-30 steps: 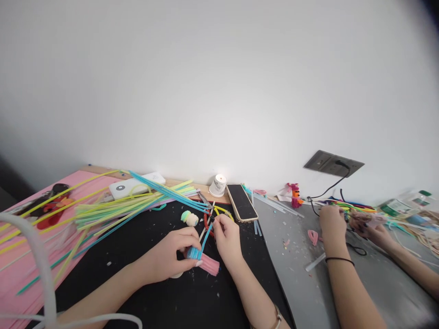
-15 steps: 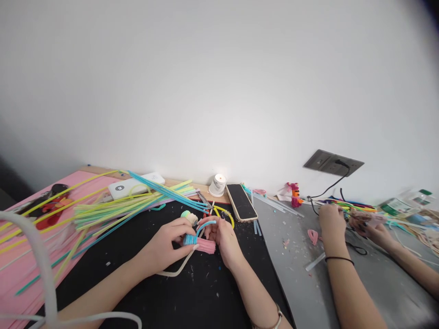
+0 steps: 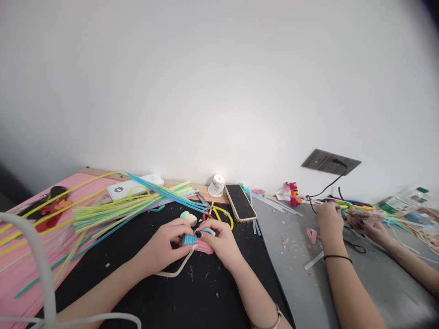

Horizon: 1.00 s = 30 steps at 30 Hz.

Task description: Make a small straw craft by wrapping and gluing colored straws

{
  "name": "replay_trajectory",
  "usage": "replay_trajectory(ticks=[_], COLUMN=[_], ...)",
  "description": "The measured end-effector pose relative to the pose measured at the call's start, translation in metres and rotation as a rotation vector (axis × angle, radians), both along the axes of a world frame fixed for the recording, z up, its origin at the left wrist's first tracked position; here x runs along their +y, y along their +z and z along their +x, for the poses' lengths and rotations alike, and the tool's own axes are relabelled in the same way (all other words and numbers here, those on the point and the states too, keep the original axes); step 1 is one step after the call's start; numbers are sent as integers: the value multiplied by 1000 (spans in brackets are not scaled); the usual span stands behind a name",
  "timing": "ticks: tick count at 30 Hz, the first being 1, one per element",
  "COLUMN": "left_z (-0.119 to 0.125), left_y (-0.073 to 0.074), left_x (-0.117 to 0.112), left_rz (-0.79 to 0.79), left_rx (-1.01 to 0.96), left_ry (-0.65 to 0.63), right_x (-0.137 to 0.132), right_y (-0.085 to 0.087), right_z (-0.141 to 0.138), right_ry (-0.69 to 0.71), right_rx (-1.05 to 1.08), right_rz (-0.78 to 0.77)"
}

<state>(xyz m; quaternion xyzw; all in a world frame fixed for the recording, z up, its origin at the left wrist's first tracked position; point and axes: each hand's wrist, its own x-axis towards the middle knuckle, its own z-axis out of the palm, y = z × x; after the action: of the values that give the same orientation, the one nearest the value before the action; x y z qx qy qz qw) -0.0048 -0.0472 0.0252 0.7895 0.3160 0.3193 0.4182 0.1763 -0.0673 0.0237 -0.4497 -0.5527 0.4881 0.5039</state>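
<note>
My left hand pinches a small blue and pink coiled pipe-cleaner piece over the black mat. My right hand is closed on the blue pipe-cleaner end and bends it down onto the same piece. A cream pipe cleaner trails from the piece toward me. A small green and cream coiled bit lies just behind my hands.
A heap of long yellow, green and blue pipe cleaners lies left, over a white power bank. A phone, a small white candle cup and yellow-handled pliers sit behind. Another person's hands work on the grey mat at right.
The blue pipe cleaner stood up straight a second ago; my right hand has curled it over and down onto the coiled piece. Both hands drew closer together.
</note>
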Motion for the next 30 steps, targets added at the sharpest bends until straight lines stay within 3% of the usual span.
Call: replay_trajectory(ticks=[10,22,30], left_z=[0,0,0], left_y=[-2,8,9], left_x=[1,-4,-5], left_rz=[102,120,175], left_rx=[46,91,120], left_ry=[-17,-87,-80], right_x=[-2,0,-2], right_y=[3,-4,3], right_z=[-2,-2,0], right_ry=[9,-51,-100], right_rx=[-76,16,-38], right_rz=[118,62,100])
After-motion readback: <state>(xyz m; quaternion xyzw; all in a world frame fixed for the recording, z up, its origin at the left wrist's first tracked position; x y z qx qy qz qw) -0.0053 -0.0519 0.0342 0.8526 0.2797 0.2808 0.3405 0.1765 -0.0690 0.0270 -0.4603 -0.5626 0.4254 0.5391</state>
